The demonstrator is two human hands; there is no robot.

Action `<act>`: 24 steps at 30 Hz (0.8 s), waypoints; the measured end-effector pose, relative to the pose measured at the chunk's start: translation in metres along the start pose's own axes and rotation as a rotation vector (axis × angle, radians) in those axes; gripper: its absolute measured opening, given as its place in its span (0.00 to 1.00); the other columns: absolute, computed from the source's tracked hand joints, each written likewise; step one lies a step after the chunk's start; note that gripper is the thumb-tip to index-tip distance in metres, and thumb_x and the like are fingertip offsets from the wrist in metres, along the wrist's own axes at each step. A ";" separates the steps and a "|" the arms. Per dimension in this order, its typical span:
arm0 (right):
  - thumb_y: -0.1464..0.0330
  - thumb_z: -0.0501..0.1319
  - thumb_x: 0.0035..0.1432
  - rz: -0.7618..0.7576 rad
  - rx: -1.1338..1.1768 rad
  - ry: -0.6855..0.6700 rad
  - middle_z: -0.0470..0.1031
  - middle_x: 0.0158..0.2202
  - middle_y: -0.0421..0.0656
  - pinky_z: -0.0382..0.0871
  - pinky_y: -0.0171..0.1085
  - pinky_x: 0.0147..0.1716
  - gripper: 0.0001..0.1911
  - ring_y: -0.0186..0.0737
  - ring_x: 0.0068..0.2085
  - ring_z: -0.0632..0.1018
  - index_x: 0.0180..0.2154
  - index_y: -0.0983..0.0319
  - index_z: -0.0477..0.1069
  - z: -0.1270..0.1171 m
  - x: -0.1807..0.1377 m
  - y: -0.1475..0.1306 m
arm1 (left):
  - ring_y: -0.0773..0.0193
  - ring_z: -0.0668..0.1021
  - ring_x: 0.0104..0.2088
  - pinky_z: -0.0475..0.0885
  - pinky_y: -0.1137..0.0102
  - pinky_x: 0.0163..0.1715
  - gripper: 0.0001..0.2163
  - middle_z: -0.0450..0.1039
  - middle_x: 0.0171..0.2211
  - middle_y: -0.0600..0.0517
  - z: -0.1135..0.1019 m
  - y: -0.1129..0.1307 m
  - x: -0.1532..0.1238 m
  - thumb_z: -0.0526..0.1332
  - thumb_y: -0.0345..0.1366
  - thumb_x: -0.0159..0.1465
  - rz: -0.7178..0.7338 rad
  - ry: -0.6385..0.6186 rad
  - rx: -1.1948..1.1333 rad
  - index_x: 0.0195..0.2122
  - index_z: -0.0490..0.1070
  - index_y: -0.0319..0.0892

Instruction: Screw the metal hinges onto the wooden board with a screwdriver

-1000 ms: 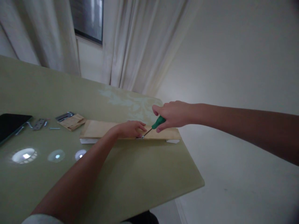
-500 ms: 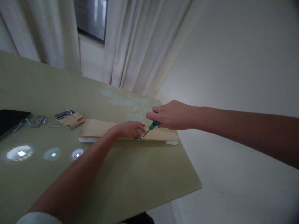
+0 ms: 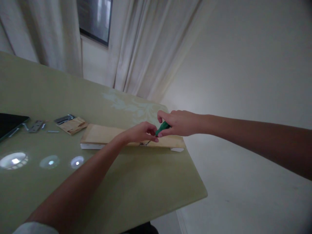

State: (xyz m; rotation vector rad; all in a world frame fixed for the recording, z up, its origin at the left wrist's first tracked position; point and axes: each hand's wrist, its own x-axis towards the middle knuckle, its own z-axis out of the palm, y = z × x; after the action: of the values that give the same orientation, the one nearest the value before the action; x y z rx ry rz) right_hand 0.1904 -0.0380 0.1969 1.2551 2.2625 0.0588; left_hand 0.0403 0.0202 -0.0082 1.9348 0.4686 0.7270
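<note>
My right hand (image 3: 179, 123) is closed around the green handle of a screwdriver (image 3: 163, 127). Its thin shaft slants down to the left toward a small metal hinge-like plate (image 3: 142, 144) at the near edge of a wooden board (image 3: 103, 133). My left hand (image 3: 142, 131) reaches over the board, thumb and fingers pinched about the screwdriver where handle meets shaft. The board lies across white supports (image 3: 92, 146) on the table. Exactly where the tip touches is too small to make out.
At left on the greenish table (image 3: 136, 182) lie a wooden piece with metal fittings (image 3: 71, 124), a metal plate (image 3: 36, 126), several loose screws (image 3: 53, 131) and a dark tablet-like device (image 3: 12, 123). The table's right edge is close to the board's end. Curtains (image 3: 146, 42) hang behind.
My left fingers have moved from beside the metal plate up onto the screwdriver. My right hand has turned about the handle, its thumb now lower. The view has shifted slightly.
</note>
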 end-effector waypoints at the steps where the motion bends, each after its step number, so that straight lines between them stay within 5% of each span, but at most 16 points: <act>1: 0.50 0.66 0.67 -0.046 -0.027 0.002 0.82 0.42 0.46 0.55 0.36 0.28 0.26 0.43 0.36 0.79 0.57 0.58 0.66 -0.001 -0.002 0.002 | 0.64 0.75 0.30 0.67 0.71 0.33 0.12 0.77 0.28 0.54 0.002 0.002 0.001 0.70 0.44 0.62 0.005 0.002 -0.006 0.35 0.81 0.39; 6: 0.62 0.61 0.74 -0.350 -0.413 0.082 0.81 0.47 0.47 0.48 0.38 0.29 0.09 0.43 0.41 0.80 0.52 0.57 0.71 -0.002 -0.007 0.008 | 0.69 0.63 0.25 0.57 0.72 0.28 0.13 0.62 0.20 0.58 0.004 0.004 0.004 0.68 0.42 0.62 0.043 0.035 0.104 0.24 0.76 0.39; 10: 0.50 0.51 0.78 -0.059 -0.364 0.034 0.82 0.36 0.49 0.49 0.39 0.28 0.25 0.46 0.36 0.81 0.44 0.61 0.78 0.002 -0.004 -0.002 | 0.69 0.63 0.25 0.56 0.72 0.27 0.14 0.63 0.21 0.58 0.005 0.003 0.003 0.70 0.44 0.60 0.012 0.028 0.084 0.25 0.77 0.39; 13: 0.47 0.48 0.77 0.091 -0.272 -0.009 0.83 0.37 0.52 0.51 0.38 0.27 0.30 0.49 0.36 0.82 0.44 0.61 0.79 0.004 -0.004 -0.008 | 0.70 0.63 0.25 0.55 0.72 0.27 0.13 0.63 0.20 0.58 0.005 0.004 0.003 0.69 0.43 0.61 0.032 0.031 0.089 0.25 0.77 0.39; 17: 0.54 0.63 0.72 -0.197 -0.386 0.045 0.83 0.48 0.49 0.52 0.37 0.29 0.19 0.47 0.41 0.82 0.57 0.57 0.72 0.001 -0.010 0.001 | 0.70 0.60 0.24 0.54 0.72 0.26 0.15 0.58 0.19 0.58 0.002 0.005 0.003 0.67 0.42 0.63 0.080 0.021 0.138 0.22 0.75 0.39; 19: 0.62 0.62 0.73 -0.328 -0.482 0.060 0.82 0.48 0.48 0.52 0.37 0.30 0.13 0.45 0.42 0.81 0.56 0.56 0.72 -0.001 -0.011 0.004 | 0.70 0.61 0.24 0.54 0.72 0.26 0.15 0.59 0.19 0.58 0.001 0.004 0.002 0.67 0.42 0.63 0.093 0.010 0.127 0.22 0.75 0.39; 21: 0.60 0.56 0.77 -0.257 -0.475 0.043 0.83 0.43 0.49 0.53 0.38 0.30 0.13 0.45 0.40 0.81 0.52 0.58 0.75 -0.001 -0.009 0.002 | 0.69 0.63 0.24 0.56 0.73 0.26 0.13 0.64 0.20 0.58 0.000 0.003 0.002 0.67 0.42 0.63 0.080 -0.008 0.100 0.25 0.78 0.39; 24: 0.53 0.46 0.80 0.034 -0.289 -0.040 0.84 0.38 0.51 0.55 0.39 0.29 0.28 0.47 0.38 0.82 0.43 0.61 0.79 0.001 -0.007 -0.007 | 0.69 0.66 0.24 0.59 0.73 0.27 0.11 0.70 0.22 0.56 0.002 0.002 0.002 0.69 0.42 0.61 0.031 -0.007 0.092 0.28 0.81 0.39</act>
State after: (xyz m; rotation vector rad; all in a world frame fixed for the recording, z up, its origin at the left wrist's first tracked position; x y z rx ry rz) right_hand 0.1885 -0.0471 0.1969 1.1291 2.1086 0.3563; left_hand 0.0432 0.0193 -0.0062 2.0342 0.4760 0.7301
